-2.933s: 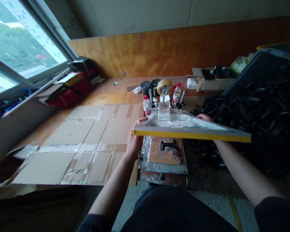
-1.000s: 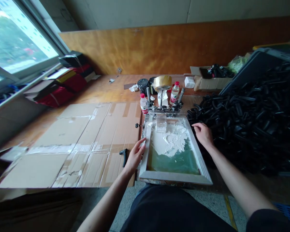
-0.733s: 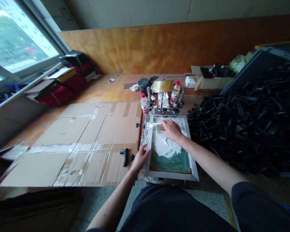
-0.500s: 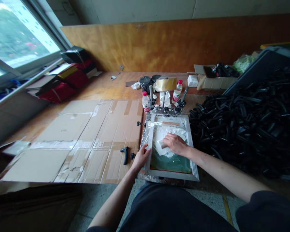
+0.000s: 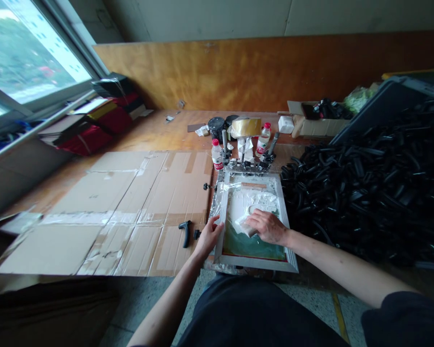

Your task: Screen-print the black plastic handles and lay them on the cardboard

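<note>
A screen printing frame (image 5: 290, 250) with an aluminium border lies in front of me, clamped at its far end. White ink (image 5: 238, 202) is spread over the upper and middle part of its green mesh (image 5: 255, 248). My right hand (image 5: 269, 226) is closed around a small squeegee (image 5: 249, 230), mostly covered by the fingers, pressed into the ink. My left hand (image 5: 210, 237) grips the frame's left border, its fingers bent at the edge. A black curved handle (image 5: 185, 233) lies on the cardboard left of that hand.
Flattened cardboard (image 5: 130, 193) covers the bench at left. A heap of black plastic handles (image 5: 340, 193) lies at right, beside a grey crate (image 5: 376, 103). Behind the frame stand two red-capped bottles (image 5: 263, 140), black tubs (image 5: 216, 128), a tape roll (image 5: 246, 127) and a small carton (image 5: 318, 127).
My right hand has drawn the squeegee toward me and slightly right, leaving a ridge in the white ink. My left hand stays at the frame's left edge.
</note>
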### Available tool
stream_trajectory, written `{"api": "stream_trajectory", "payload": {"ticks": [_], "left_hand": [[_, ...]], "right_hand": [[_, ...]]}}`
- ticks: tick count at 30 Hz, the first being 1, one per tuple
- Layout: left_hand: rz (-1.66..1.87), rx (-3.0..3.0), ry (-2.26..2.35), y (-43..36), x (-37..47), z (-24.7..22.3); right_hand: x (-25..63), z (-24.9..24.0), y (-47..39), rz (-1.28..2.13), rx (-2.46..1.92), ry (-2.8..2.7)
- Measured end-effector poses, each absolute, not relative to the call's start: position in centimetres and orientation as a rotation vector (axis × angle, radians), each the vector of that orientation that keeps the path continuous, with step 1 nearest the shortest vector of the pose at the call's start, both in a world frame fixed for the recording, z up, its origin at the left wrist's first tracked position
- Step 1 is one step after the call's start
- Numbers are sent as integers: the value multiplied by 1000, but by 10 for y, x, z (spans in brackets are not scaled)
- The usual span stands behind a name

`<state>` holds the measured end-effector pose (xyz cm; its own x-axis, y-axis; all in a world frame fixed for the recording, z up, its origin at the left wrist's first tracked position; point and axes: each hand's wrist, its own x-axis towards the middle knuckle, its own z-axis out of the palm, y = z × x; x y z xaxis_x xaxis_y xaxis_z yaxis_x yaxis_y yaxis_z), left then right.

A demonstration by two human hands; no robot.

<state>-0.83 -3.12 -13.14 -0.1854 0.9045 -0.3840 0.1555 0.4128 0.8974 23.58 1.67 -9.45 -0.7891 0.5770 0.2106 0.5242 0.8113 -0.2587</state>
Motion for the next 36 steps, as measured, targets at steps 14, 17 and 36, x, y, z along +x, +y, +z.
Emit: {"api": "stream_trajectory", "payload": {"ticks": [14,17,36], "left_hand": [[1236,953,1265,-12,0,-19],[1447,1009,1107,16,13,4],[991,500,1439,-62,-24,-126]], "right_hand": [[323,-30,125,319,-1743,-1883],[336,-63,100,408,-1831,-1886],[265,-105,5,344,-1478,-2564]]}}
